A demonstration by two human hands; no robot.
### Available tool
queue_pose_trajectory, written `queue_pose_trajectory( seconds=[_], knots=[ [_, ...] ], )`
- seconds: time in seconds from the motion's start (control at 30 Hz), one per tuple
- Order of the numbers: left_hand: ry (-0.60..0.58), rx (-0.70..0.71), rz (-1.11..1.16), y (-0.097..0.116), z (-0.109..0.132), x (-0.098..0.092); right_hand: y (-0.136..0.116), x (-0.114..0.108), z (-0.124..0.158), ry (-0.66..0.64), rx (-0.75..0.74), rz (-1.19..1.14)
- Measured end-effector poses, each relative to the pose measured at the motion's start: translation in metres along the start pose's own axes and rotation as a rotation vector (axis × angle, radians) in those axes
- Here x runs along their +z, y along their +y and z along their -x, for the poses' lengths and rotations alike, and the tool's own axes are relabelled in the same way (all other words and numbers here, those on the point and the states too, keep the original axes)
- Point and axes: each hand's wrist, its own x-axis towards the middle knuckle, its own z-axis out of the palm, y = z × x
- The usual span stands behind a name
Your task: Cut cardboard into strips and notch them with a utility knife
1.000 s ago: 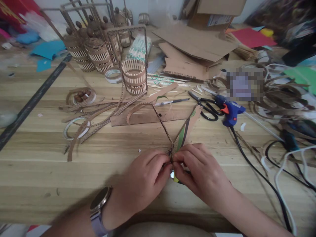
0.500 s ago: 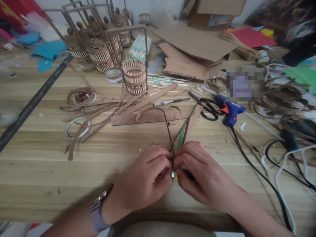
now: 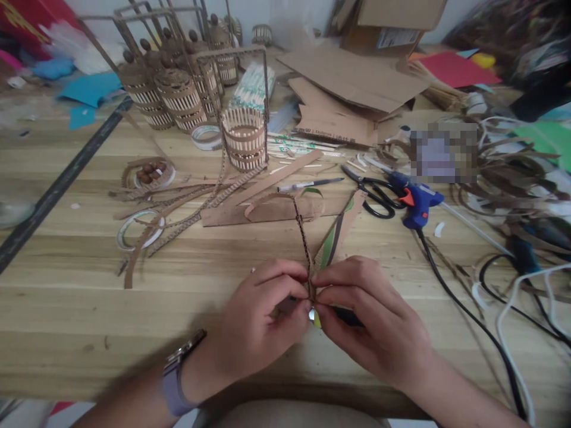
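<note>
A thin corrugated cardboard strip [image 3: 304, 238] is pinched between my left hand [image 3: 267, 312] and my right hand [image 3: 372, 315]. Both sets of fingertips meet on its near end, close to the table's front edge. From there the strip runs away from me and bends into a curl that lies over a flat cardboard piece [image 3: 223, 216]. Just beyond my right fingers lies a cardboard piece with a green stripe [image 3: 341, 229]. Something dark with a yellow-green end [image 3: 316, 319] shows under my fingers; I cannot make out what it is.
Black scissors [image 3: 379, 193], a blue glue gun [image 3: 419, 202] and its cables lie to the right. A pen [image 3: 310, 184] is ahead. Slatted lanterns [image 3: 178, 98] and one open slatted basket [image 3: 244, 139] stand at the back left. Tape rolls [image 3: 140, 230] and cardboard strips lie left.
Along the cardboard strip, the thicker joint-like spot now shows farther from my fingers, and its far curl has shifted slightly left. Both hands still pinch the strip.
</note>
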Motion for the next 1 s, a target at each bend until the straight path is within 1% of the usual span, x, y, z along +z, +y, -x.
queue_pose_trajectory(
  seconds=[0.2,0.37,0.57,0.67,0.77,0.87,1.0],
  knots=[
    [0.02,-0.008,0.004,0.0006,0.0004,0.0013,-0.001,-0.0006,-0.0023,0.02,0.042,-0.021],
    [0.019,-0.028,0.044,0.0004,-0.001,0.0009,-0.0011,-0.0018,-0.004,0.003,0.104,-0.047],
    [-0.002,-0.09,0.131,0.0004,-0.0018,0.0008,0.0006,-0.0043,-0.0027,-0.02,0.169,-0.097],
    [-0.003,-0.119,0.179,0.0003,-0.0031,0.0011,0.0032,-0.0035,0.0008,0.001,0.222,-0.143],
    [-0.022,-0.185,0.231,0.0002,-0.0034,0.0014,0.0047,-0.002,0.0023,0.018,0.255,-0.153],
    [-0.044,-0.26,0.239,0.0002,-0.0016,0.0017,0.0042,-0.0007,0.0007,0.014,0.182,-0.077],
    [-0.098,-0.384,0.209,0.0004,0.0001,0.002,0.003,0.0013,-0.0006,0.041,0.064,0.046]
  ],
)
